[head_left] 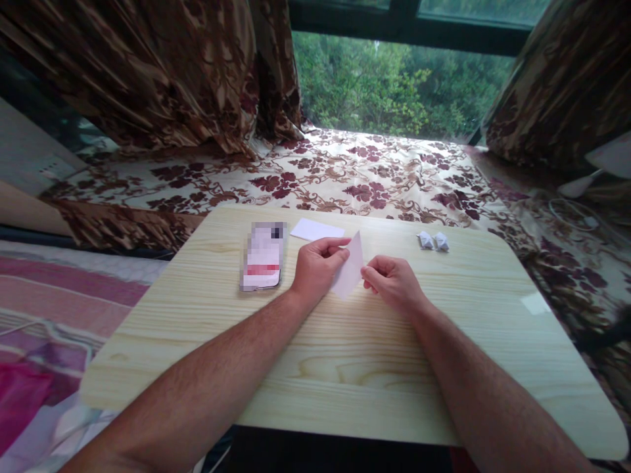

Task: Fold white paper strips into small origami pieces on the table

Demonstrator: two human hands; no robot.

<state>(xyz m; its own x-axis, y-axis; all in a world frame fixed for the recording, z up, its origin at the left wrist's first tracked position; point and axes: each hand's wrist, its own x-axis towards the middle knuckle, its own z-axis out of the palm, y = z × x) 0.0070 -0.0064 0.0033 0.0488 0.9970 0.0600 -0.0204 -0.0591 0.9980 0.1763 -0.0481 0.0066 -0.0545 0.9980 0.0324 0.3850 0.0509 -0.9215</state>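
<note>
A small white sheet of paper [349, 272] is held up and tilted over the middle of the table. My left hand [319, 266] grips its left side between thumb and fingers. At its right edge, the fingertips of my right hand [392, 279] are pinched together on the paper. Behind my left hand a flat stack of white paper [316, 230] lies on the table. Two small folded white paper shapes [434, 242] sit side by side farther right. A phone [263, 256], partly blurred out, lies left of my left hand.
The light wooden table [236, 355] has rounded corners. Beyond it a ledge with floral cloth [369, 190] runs below the window. Curtains [197, 79] hang on both sides. A bed with striped cover [73, 289] stands at left, and a white lamp [611, 157] at right.
</note>
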